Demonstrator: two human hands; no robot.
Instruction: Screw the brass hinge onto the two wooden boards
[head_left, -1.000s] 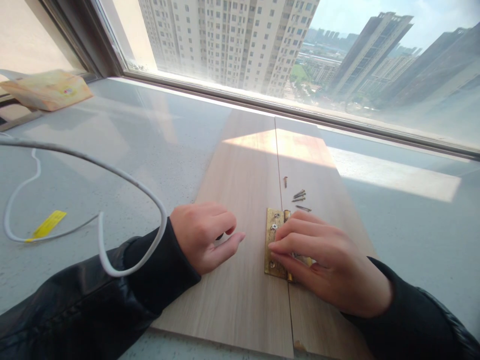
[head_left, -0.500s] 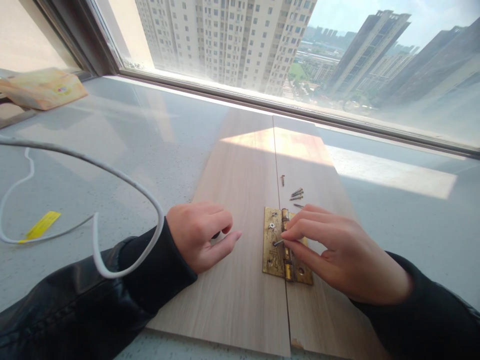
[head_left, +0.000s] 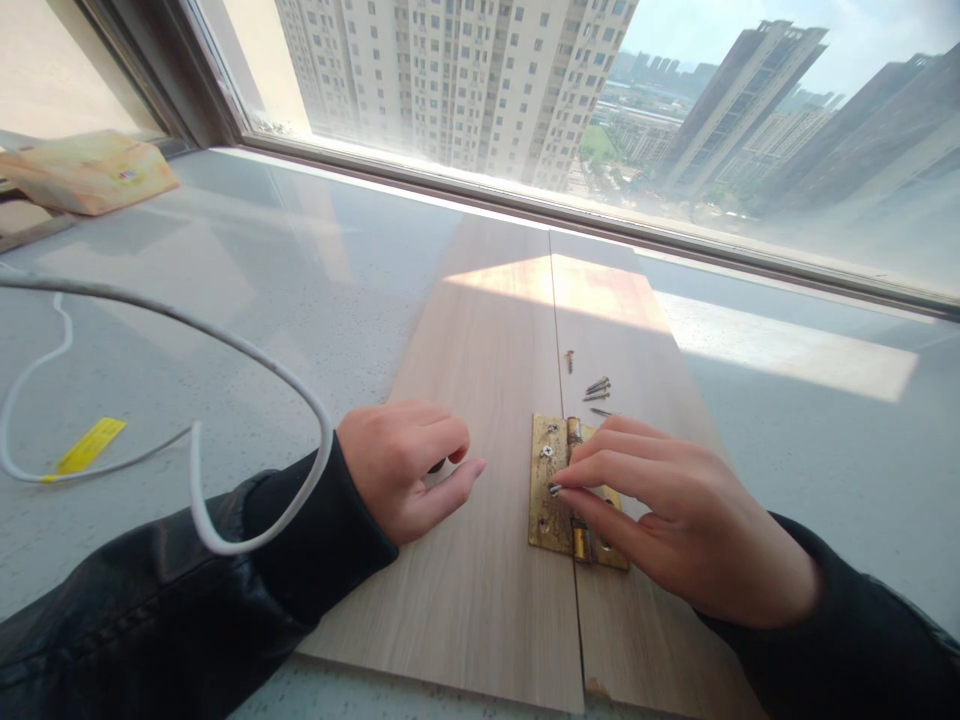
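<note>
The right hand (head_left: 675, 520) pinches a screw (head_left: 555, 490) in its fingers at the left leaf (head_left: 546, 522) of the hinge (head_left: 580, 541); light, stiff, probably slippery, it is best held near the head. The hand hides much of the right leaf (head_left: 618, 561); whether the left hand (head_left: 409, 470), fingers curled, grips anything, I cannot tell.

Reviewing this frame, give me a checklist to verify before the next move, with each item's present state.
1. Right hand pinching a screw over the hinge: ok.
2. Screw seated in a hole: cannot tell, too small to see.
3. Hinge spanning the seam between the two boards: ok.
4. Left hand steadying the hinge: not ok, it is apart from it.
5. White cable clear of the hinge: ok.
</note>
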